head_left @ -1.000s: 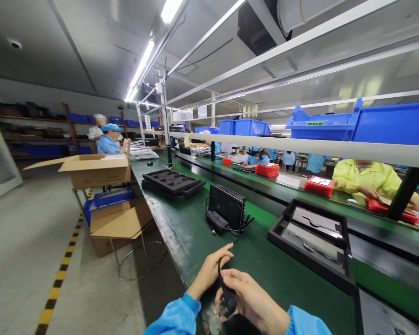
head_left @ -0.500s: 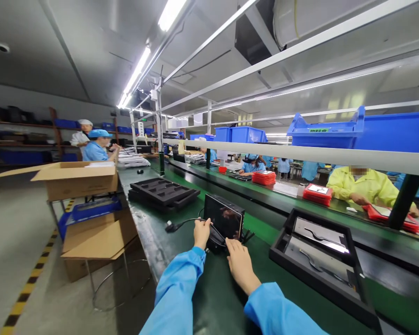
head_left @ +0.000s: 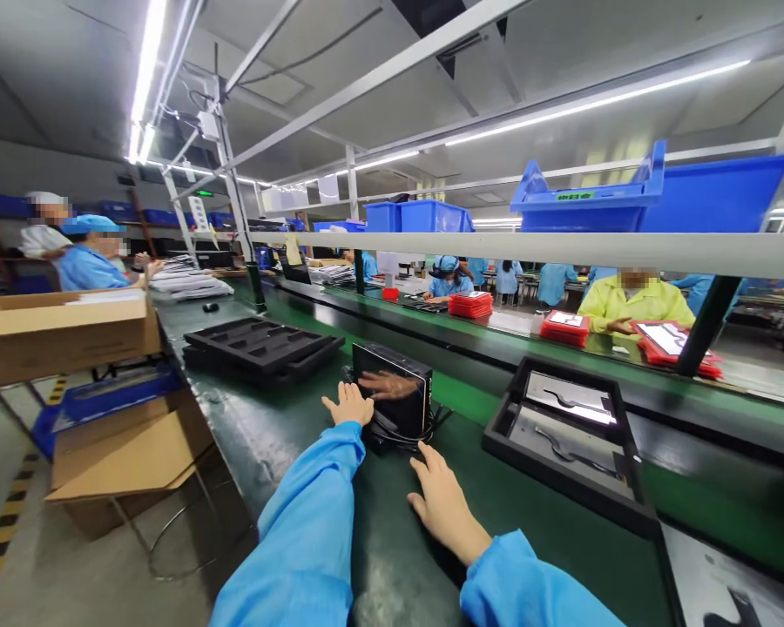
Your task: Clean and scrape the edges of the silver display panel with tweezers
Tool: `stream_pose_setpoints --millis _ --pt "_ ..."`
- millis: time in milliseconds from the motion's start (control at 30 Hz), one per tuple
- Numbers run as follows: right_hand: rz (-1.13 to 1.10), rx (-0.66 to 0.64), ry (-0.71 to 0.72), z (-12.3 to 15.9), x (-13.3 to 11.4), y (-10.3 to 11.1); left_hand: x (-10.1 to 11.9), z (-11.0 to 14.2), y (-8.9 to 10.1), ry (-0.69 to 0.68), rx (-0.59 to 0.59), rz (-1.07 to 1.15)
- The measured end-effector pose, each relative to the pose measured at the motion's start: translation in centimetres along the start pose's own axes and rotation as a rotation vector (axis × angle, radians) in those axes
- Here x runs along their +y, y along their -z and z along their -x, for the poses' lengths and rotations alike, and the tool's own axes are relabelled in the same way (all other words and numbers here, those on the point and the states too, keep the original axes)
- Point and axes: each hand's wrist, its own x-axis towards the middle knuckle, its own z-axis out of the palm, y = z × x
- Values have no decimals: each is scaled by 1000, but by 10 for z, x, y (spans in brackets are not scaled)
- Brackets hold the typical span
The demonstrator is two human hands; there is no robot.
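Observation:
A small black screen device [head_left: 395, 396] stands upright on the green bench [head_left: 287, 435], with black cables bunched at its base. My left hand [head_left: 348, 406] reaches to its left side, fingers spread and touching the device's lower left edge; its reflection shows in the glossy screen. My right hand [head_left: 441, 503] lies flat on the green mat in front of the device, fingers stretched toward the cables and holding nothing. Both arms wear blue sleeves.
A black foam tray stack [head_left: 261, 344] sits beyond the device to the left. A black tray with silver parts [head_left: 565, 427] lies to the right. Cardboard boxes [head_left: 58, 331] stand left of the bench. Workers sit across the line under blue bins [head_left: 653, 196].
My hands left the small black plug they held near me and reached to the device. The left hand let go of the cable and now touches the device's side.

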Motion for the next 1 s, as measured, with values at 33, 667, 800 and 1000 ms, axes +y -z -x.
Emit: stream_pose_setpoints --millis 33,667,800,1000 --pt "-28 25 -29 6 6 1 1 1 1 3 3 4" --pt "-416 128 -182 -95 43 -6 -24 53 -25 48 178 278" --pt "-388 58 -168 -127 35 -19 -42 10 -18 94 199 283" --pt "-330 -10 -189 -190 4 -64 -93 -49 2 100 201 193"
